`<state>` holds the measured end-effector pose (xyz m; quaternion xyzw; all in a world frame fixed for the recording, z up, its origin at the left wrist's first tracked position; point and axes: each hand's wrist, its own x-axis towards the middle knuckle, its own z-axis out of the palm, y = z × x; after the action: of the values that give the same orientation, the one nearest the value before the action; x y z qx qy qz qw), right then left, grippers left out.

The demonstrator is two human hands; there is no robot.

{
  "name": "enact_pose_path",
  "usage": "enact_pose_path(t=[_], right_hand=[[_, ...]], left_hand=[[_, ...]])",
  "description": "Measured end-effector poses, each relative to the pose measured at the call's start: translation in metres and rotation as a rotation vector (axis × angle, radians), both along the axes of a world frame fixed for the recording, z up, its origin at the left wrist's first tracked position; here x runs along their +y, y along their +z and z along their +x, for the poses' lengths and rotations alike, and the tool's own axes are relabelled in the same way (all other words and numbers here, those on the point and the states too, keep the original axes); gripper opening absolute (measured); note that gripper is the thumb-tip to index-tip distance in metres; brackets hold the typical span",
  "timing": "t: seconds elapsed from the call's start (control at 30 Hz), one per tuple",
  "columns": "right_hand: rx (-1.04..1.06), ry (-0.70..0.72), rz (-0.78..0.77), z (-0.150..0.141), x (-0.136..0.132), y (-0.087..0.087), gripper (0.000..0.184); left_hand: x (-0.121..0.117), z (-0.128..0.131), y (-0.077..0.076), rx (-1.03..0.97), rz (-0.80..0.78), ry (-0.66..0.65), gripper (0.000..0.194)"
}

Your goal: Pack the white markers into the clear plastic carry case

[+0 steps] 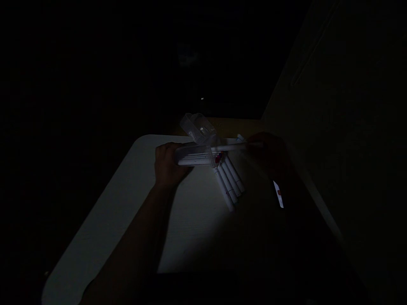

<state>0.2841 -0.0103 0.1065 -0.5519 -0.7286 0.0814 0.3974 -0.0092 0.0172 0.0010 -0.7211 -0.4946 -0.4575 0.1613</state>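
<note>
My left hand (168, 166) is wrapped round the base of a clear plastic case (193, 151) that lies on its side above the table. Several white markers rest inside it, and its clear lid (199, 127) hangs open at the back. My right hand (265, 148), very dark in shadow, grips a white marker (230, 147) whose left end is at the mouth of the case; whether the tip is inside I cannot tell. Below the mouth, several loose white markers (228, 182) lie fanned out on the table. Red and blue ends (218, 158) show beside them.
The pale table (127, 212) has rounded corners. Another white marker end (241, 137) shows near my right hand. A narrow bright screen (278, 194) glows under my right forearm. A wall (333, 127) stands close on the right; the surroundings are almost black.
</note>
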Motion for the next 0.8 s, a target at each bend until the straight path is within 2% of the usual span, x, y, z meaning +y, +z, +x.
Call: enact_pose_path(t=[0.27,0.53,0.8], right_hand=[[-0.046,0.017,-0.023,-0.012,0.005,-0.014,0.014],[-0.115,0.102,-0.089,-0.019,0.002,-0.015,0.03],[-0.135,0.1,-0.133,-0.028,-0.001,-0.018,0.032]], left_hand=[[0.0,0.002,0.002,-0.001,-0.019,-0.012,0.051],[-0.001,0.002,0.002,0.008,-0.026,-0.009,0.052],[-0.004,0.004,0.006,0.014,-0.03,-0.009,0.05]])
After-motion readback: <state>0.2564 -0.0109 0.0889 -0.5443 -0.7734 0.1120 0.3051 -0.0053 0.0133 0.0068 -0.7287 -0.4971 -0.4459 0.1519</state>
